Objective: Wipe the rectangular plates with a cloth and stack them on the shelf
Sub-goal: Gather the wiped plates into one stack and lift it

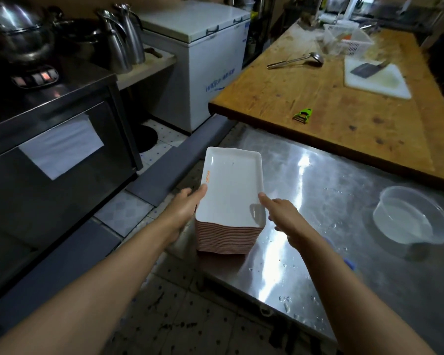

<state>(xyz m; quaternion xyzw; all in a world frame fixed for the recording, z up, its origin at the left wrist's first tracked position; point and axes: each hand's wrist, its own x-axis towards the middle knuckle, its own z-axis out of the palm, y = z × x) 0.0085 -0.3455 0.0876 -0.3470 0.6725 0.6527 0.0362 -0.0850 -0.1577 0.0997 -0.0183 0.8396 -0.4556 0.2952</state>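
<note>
- A tall stack of rectangular plates [227, 237] stands at the near left corner of the steel worktop [343, 201]; the top plate [232, 185] is white, glossy, with a small orange mark on its left rim.
- Left hand [187, 203] is at the left side of the stack; thumb lies on the top plate's left rim just below the orange mark; the other fingers go down the stack's side and are hidden, so I cannot tell how tightly they grip.
- Right hand [282, 213] is at the stack's right side; its forefinger is stretched out straight and touches the top plate's right rim; the rest of the fingers curl loosely and hold nothing.
- To the right of the stack, well apart, a clear plastic tub [413, 216] with water in it sits on the same worktop; water droplets dot the steel between them.
- Beyond the stack a wooden worktop [331, 98] carries a green peeler [303, 115], a steel ladle [296, 61], a white cutting board [377, 78] with a cleaver [367, 69] on it, and a white basket [349, 38].
- Left of the stack, across the tiled floor [190, 316], stands a dark steel cabinet [57, 155]; behind it, steel jugs [123, 37] and a white chest freezer [200, 52].
</note>
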